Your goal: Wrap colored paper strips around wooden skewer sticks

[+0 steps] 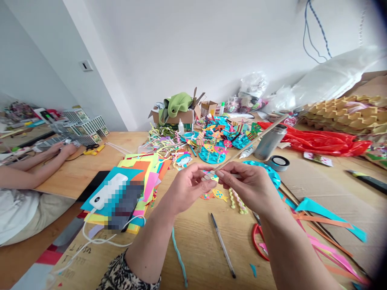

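My left hand [189,187] is closed in a pinch around a small colourful paper piece [214,178], mostly covered by fingers. Against it, my right hand [249,183] pinches a thin wooden stick [252,141], which slants up and away to the right. The stick's lower end lies at the fingertips of both hands. Just beneath the hands, a yellow paper fish [219,195] with dots lies on the wooden table [196,241]. Two twisted fuzzy pieces [237,201] sit beside it, partly behind my right hand.
A pen [222,243], red-handled scissors [257,241] and a blue fuzzy strip [179,255] lie nearby. Coloured paper [151,183] with a power bank [110,191] is at left. A metal bottle [270,141] stands behind my right hand. Another person's hands [65,150] work at far left.
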The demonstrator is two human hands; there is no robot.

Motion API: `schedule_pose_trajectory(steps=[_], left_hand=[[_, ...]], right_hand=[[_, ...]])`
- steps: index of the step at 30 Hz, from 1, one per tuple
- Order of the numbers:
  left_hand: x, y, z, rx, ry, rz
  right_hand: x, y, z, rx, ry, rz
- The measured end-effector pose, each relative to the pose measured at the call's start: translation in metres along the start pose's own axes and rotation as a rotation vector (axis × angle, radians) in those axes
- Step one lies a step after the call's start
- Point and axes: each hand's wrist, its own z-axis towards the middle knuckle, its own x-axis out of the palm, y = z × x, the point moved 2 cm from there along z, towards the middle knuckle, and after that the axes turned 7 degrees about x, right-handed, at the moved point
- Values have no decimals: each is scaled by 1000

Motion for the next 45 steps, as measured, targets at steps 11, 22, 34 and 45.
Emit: schedule_pose_trajectory(steps=[11, 22, 34, 45], left_hand=[[6, -3, -8, 492, -280, 822], [0, -6, -3, 42, -43, 81], [-1, 4, 0, -250, 181, -434], [6, 2, -2, 327, -280, 465]], right_hand=[[7, -6, 1, -17, -50, -20], [3, 0, -2, -41, -2, -13], [-4, 2, -4, -37, 75, 37], [5, -5, -1, 6, -47, -56]])
